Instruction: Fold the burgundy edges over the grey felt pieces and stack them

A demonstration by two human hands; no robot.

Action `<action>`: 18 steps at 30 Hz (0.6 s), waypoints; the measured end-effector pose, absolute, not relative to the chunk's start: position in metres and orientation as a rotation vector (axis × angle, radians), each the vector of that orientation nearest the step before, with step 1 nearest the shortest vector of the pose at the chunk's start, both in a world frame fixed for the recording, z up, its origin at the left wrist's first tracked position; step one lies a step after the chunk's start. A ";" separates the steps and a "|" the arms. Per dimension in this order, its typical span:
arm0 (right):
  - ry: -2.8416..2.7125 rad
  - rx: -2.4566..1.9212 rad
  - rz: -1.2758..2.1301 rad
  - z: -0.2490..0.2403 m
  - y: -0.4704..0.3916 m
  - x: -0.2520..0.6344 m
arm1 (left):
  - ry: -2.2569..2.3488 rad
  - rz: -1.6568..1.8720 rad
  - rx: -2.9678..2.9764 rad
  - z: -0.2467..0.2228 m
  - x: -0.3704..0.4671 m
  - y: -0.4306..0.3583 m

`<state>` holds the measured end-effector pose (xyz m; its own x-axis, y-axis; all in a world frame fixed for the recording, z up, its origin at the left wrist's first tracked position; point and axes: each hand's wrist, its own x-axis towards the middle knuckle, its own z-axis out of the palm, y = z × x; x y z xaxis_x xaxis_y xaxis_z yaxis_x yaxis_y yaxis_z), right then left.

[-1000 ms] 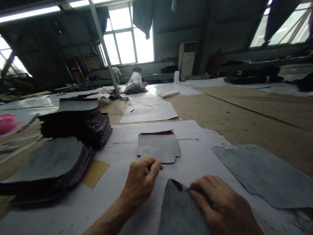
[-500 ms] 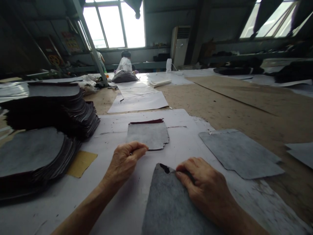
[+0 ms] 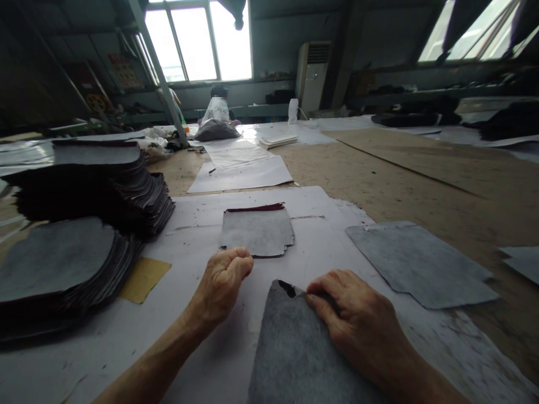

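Note:
My right hand [image 3: 353,314] pinches the top edge of a grey fabric piece [image 3: 303,353] with a dark patch at its far corner; the piece runs out of the bottom of the view. My left hand [image 3: 227,280] is closed, thumb against curled fingers, right at the near edge of a smaller grey fabric piece [image 3: 257,231] with a dark red strip along its far side. Whatever lies between the left fingertips is hidden. Under both hands spreads a white sheet [image 3: 202,359].
Thick stacks of dark, grey-faced pieces [image 3: 54,252] stand at the left, beside a yellow scrap [image 3: 145,279]. Another grey piece [image 3: 421,264] lies at the right. White papers [image 3: 240,174] lie farther back, and a person [image 3: 218,104] is at the table's far side.
The left fingers have curled more tightly, the wrist turning slightly. My right hand keeps its pinch on the grey piece. The whole view has shifted a little.

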<state>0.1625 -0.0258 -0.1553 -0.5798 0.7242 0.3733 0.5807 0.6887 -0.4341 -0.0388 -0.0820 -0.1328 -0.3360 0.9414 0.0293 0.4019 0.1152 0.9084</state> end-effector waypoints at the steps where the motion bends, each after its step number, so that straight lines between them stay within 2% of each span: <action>1: -2.369 -0.999 0.359 -0.155 -0.026 0.163 | 1.831 1.192 1.329 -0.132 -0.037 -0.083; 9: -2.372 -0.994 0.349 -0.155 -0.025 0.162 | 1.999 1.092 1.413 -0.123 -0.031 -0.084; 18: -2.362 -1.027 0.411 -0.153 -0.027 0.162 | 1.678 1.176 1.032 -0.126 -0.034 -0.082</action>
<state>0.1620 -0.0274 -0.1534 -0.5728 0.7438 0.3444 0.5837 0.6651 -0.4658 -0.0342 -0.0822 -0.1261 -0.3254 0.9311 -0.1651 0.1624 0.2270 0.9603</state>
